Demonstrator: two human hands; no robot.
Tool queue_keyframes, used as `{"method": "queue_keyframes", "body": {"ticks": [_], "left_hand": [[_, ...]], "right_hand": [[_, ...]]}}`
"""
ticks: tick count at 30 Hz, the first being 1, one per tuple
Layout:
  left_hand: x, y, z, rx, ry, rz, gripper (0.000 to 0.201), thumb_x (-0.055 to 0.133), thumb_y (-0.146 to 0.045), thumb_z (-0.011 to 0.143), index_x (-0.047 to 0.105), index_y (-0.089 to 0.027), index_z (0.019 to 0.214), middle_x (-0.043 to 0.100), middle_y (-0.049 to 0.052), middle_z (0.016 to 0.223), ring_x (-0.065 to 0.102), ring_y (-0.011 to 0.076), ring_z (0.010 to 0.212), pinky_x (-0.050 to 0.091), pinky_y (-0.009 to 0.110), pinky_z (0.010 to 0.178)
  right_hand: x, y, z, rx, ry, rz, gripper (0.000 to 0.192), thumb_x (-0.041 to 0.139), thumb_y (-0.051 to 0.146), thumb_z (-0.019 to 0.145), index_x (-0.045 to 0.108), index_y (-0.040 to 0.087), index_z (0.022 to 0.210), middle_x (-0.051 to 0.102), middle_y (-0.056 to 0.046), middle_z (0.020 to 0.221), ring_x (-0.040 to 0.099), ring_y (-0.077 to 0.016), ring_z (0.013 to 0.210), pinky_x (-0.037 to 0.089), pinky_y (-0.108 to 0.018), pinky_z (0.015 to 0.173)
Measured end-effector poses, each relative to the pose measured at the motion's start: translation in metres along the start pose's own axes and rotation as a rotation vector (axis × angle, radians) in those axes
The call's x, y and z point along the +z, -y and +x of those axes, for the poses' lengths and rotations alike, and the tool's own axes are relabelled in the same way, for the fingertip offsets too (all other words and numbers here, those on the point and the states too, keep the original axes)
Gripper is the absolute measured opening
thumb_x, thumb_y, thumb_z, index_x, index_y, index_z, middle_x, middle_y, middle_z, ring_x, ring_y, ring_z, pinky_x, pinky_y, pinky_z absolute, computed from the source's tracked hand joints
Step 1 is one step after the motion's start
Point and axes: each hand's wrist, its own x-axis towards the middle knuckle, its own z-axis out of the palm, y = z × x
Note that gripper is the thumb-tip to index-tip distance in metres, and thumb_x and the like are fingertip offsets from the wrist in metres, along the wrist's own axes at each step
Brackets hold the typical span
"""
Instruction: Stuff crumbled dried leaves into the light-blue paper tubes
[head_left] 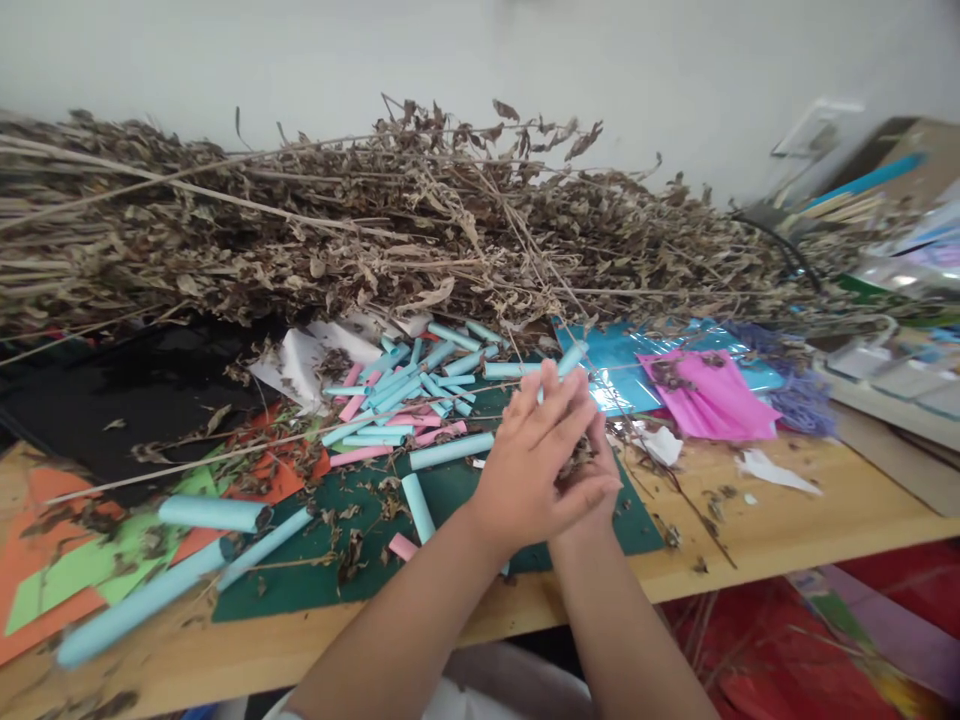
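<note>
I see left hand [529, 465] pressed flat over right hand [592, 470], palms together above green cutting mat [450, 480]; dry leaf crumbs [576, 460] between them. Paper tubes [409, 395] behind, on mat.

A wooden table [787, 530] bears a green mat [450, 480], paper rolls [405, 390], dried branches [337, 230].

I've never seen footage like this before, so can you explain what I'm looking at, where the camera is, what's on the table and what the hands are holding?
One picture, from a camera worn on a person's head, looking down at their own bare hands. The left hand lies flat over the right hand, palms pressed together with dry leaf crumbs between them. Below is a wooden table with a green cutting mat, rolled blue paper tubes, some pink ones, coloured sheets and a big heap of dried branches along the wall.
</note>
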Motion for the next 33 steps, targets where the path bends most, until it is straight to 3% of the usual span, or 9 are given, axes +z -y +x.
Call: {"method": "queue_keyframes", "body": {"ticks": [5, 10, 15, 18, 20, 25, 27, 29, 33], "left_hand": [[-0.001, -0.001, 0.006, 0.159, 0.024, -0.08, 0.029, 0.05, -0.029, 0.073, 0.05, -0.016, 0.099, 0.057, 0.009, 0.1, 0.047, 0.0189, 0.101, 0.037, 0.034, 0.087], [-0.006, 0.002, 0.015, 0.205, -0.06, -0.086, 0.008, 0.055, -0.024, 0.069, 0.052, -0.016, 0.068, 0.059, 0.004, 0.072, 0.052, 0.0146, 0.073, 0.041, 0.029, 0.07], [-0.007, 0.004, 0.021, -0.223, -0.226, -0.239, 0.026, 0.052, -0.026, 0.069, 0.038, -0.016, 0.049, 0.044, -0.003, 0.049, 0.042, 0.0088, 0.05, 0.035, 0.022, 0.05], [-0.002, 0.002, 0.021, -0.493, -0.13, -0.24, 0.028, 0.045, -0.022, 0.071, 0.035, -0.016, 0.046, 0.036, -0.005, 0.044, 0.034, 0.0069, 0.043, 0.03, 0.02, 0.044], [0.002, -0.001, 0.022, -0.54, 0.011, -0.202, 0.027, 0.043, -0.023, 0.071, 0.036, -0.016, 0.046, 0.035, -0.005, 0.043, 0.034, 0.0073, 0.043, 0.03, 0.02, 0.044], [0.003, -0.006, 0.021, -0.408, 0.376, 0.026, 0.028, 0.039, -0.04, 0.074, 0.049, -0.016, 0.062, 0.053, 0.004, 0.068, 0.048, 0.0176, 0.068, 0.039, 0.031, 0.06], [0.001, -0.005, 0.017, -0.36, 0.377, 0.059, 0.038, 0.031, -0.047, 0.076, 0.052, -0.016, 0.083, 0.052, 0.011, 0.096, 0.045, 0.0251, 0.092, 0.036, 0.041, 0.075], [0.001, -0.002, 0.013, -0.365, 0.318, 0.085, 0.052, 0.027, -0.052, 0.075, 0.042, -0.016, 0.109, 0.034, 0.015, 0.123, 0.028, 0.0313, 0.114, 0.025, 0.051, 0.087], [0.002, 0.007, 0.007, -0.446, 0.21, 0.141, 0.064, 0.026, -0.054, 0.075, 0.012, -0.02, 0.128, 0.002, 0.013, 0.137, 0.002, 0.033, 0.123, 0.005, 0.058, 0.091]], "right_hand": [[0.005, 0.008, 0.001, 0.088, 0.01, 0.044, 0.04, 0.035, 0.053, 0.072, 0.048, 0.034, 0.104, 0.045, 0.003, 0.119, 0.035, -0.0176, 0.114, 0.026, -0.047, 0.093], [0.003, 0.009, 0.0, 0.119, -0.014, 0.059, 0.043, 0.036, 0.057, 0.068, 0.048, 0.035, 0.103, 0.054, 0.001, 0.109, 0.043, -0.0189, 0.107, 0.027, -0.047, 0.092], [-0.001, 0.007, 0.003, 0.11, -0.187, 0.127, 0.046, 0.029, 0.059, 0.071, 0.048, 0.031, 0.102, 0.054, -0.001, 0.106, 0.049, -0.0197, 0.099, 0.031, -0.047, 0.088], [-0.003, 0.005, 0.007, 0.092, -0.244, 0.158, 0.044, 0.029, 0.057, 0.073, 0.051, 0.027, 0.096, 0.057, -0.003, 0.101, 0.051, -0.0192, 0.096, 0.031, -0.045, 0.087], [-0.004, 0.002, 0.009, 0.083, -0.25, 0.158, 0.043, 0.03, 0.056, 0.073, 0.053, 0.025, 0.093, 0.058, -0.003, 0.098, 0.051, -0.0189, 0.096, 0.03, -0.044, 0.088], [-0.013, -0.006, 0.012, 0.053, -0.294, 0.165, 0.041, 0.031, 0.053, 0.073, 0.055, 0.025, 0.09, 0.06, -0.001, 0.095, 0.053, -0.0185, 0.092, 0.029, -0.044, 0.087], [-0.013, -0.008, 0.009, 0.018, -0.286, 0.172, 0.038, 0.032, 0.052, 0.073, 0.055, 0.027, 0.091, 0.059, 0.0, 0.097, 0.053, -0.018, 0.091, 0.03, -0.045, 0.086], [-0.01, -0.01, 0.004, -0.055, -0.258, 0.147, 0.037, 0.032, 0.051, 0.074, 0.055, 0.029, 0.093, 0.057, 0.001, 0.101, 0.052, -0.018, 0.093, 0.031, -0.044, 0.085], [-0.001, -0.016, -0.004, -0.191, -0.213, 0.024, 0.036, 0.034, 0.048, 0.074, 0.059, 0.024, 0.082, 0.059, 0.0, 0.087, 0.052, -0.0159, 0.087, 0.035, -0.038, 0.081]]}}
